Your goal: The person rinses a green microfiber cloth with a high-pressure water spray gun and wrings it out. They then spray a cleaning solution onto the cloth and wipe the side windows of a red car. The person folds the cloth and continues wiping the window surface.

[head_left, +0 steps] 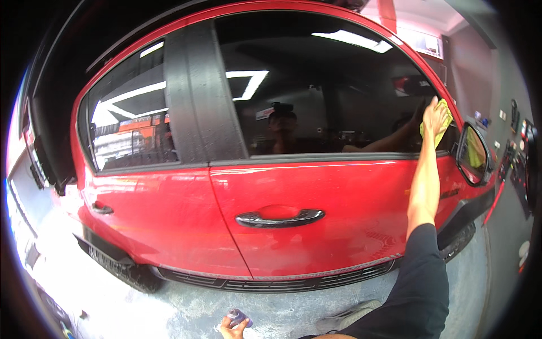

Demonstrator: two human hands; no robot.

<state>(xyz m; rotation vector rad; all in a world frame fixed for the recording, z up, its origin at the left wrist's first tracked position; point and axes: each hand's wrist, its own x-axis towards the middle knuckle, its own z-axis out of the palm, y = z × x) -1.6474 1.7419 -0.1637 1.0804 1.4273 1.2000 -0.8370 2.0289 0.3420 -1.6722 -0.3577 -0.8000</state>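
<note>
My right arm reaches out to the far right, where my right hand (433, 118) presses a yellow-green cloth (444, 125) against the front corner of the dark front door window (333, 85). The cloth sits along the red window frame, just above and left of the side mirror (473, 152). Low in the picture, my left hand (231, 330) is closed around a small dark purple bottle (243, 318), apart from the car. The red car door (316, 243) with its black handle (280, 218) fills the middle; faint marks show on its lower paint.
A black side step (271, 284) runs below the doors, between the rear tyre (127, 272) and the front tyre (460, 242). My shoe (347, 317) stands on the grey floor (186, 308). Tools hang on the dark wall (511, 226) at the right.
</note>
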